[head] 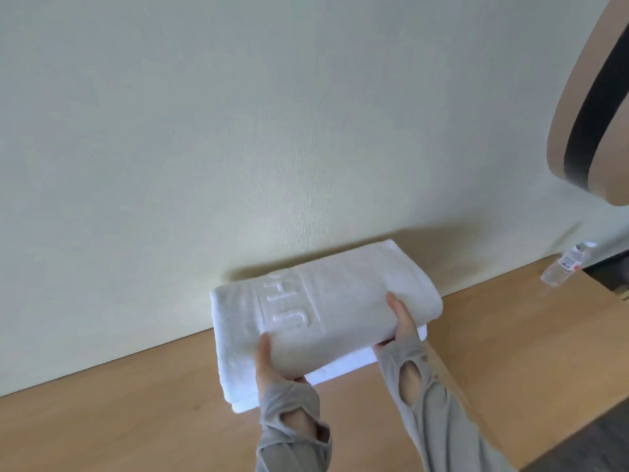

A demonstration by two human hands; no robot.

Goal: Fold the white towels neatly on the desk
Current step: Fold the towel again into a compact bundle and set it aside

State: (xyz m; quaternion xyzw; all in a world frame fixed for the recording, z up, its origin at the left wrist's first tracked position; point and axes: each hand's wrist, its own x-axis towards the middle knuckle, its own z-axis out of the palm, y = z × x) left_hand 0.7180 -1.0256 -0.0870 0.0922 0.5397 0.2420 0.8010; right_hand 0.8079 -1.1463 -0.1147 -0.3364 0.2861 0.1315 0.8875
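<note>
Pale wall [204, 131] backs a wooden desk [136, 420]. Folded white towel [340, 301] sits straight ahead of both hands, long axis along the wall, over a second white layer [340, 365] on the desk. Left hand [269, 356] and right hand [401, 318] grip its near edge, thumbs on top, equally near. Water bottle [565, 264] lies well apart to the right; nothing seems to block the way.
</note>
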